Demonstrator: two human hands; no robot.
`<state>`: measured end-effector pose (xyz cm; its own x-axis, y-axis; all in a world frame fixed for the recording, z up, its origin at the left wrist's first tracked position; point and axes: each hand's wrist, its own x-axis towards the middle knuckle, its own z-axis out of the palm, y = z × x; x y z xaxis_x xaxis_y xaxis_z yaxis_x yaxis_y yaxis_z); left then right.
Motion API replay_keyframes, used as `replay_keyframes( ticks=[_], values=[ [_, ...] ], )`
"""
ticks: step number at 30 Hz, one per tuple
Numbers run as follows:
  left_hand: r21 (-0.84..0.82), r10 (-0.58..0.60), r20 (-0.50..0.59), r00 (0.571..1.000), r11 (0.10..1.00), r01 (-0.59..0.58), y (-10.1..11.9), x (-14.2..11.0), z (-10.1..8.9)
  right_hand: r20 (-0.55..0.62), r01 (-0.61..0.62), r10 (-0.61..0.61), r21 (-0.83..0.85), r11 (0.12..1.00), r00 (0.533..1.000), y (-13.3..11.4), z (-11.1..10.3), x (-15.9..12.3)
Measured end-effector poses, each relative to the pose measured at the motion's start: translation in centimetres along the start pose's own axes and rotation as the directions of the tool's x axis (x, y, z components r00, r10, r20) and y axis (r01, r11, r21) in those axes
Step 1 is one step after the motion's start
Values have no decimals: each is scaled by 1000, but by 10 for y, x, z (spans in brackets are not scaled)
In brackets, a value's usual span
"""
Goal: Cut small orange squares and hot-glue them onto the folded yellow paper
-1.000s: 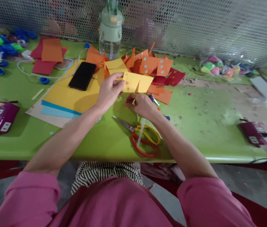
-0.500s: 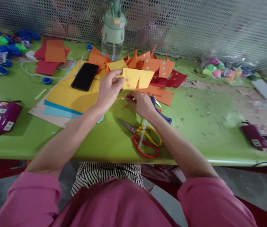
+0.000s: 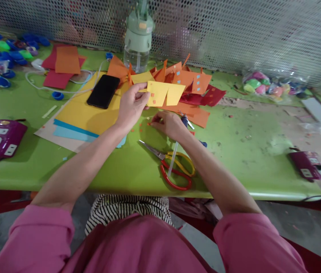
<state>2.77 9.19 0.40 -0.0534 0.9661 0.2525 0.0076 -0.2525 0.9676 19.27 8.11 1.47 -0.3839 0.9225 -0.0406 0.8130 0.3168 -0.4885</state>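
My left hand pinches the left end of a yellow paper cutout, which has a slit in its lower edge and small orange squares on it. Just below it, my right hand rests low over the table with thumb and forefinger together beside an orange paper bit. Whether that bit is between the fingertips is hard to make out. More tiny orange bits lie to the left. Scissors with red and yellow handles lie in front, and a dark blue-handled tool is partly hidden behind my right wrist.
Behind the hands are orange and red paper pieces and a water bottle. At left, a black phone lies on yellow sheets. Purple boxes with sockets stand at both sides. A mesh panel borders the back.
My right hand has moved slightly down and left, toward the orange bits, covering more of the blue-handled tool. My left hand keeps the yellow cutout in nearly the same place.
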Motion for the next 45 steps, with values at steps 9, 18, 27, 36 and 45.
replay_keyframes(
  ticks=[9,18,27,36,45],
  values=[
    [-11,-27,-10,1000,1000,27,3,-4,5,-175,7,59,355,935,983,-9,-22,-13],
    [55,7,20,1000,998,-8,10,-14,12,-454,79,153,451,889,878,-21,-23,2],
    [93,40,15,999,995,-41,10,-17,12,-478,92,162,466,880,863,-22,-16,8],
    [99,23,29,999,995,-26,12,-18,14,-495,100,171,474,875,852,-25,-13,10],
    [15,-49,34,998,999,49,10,-16,16,-510,51,219,463,885,832,-24,-14,5]
  ],
)
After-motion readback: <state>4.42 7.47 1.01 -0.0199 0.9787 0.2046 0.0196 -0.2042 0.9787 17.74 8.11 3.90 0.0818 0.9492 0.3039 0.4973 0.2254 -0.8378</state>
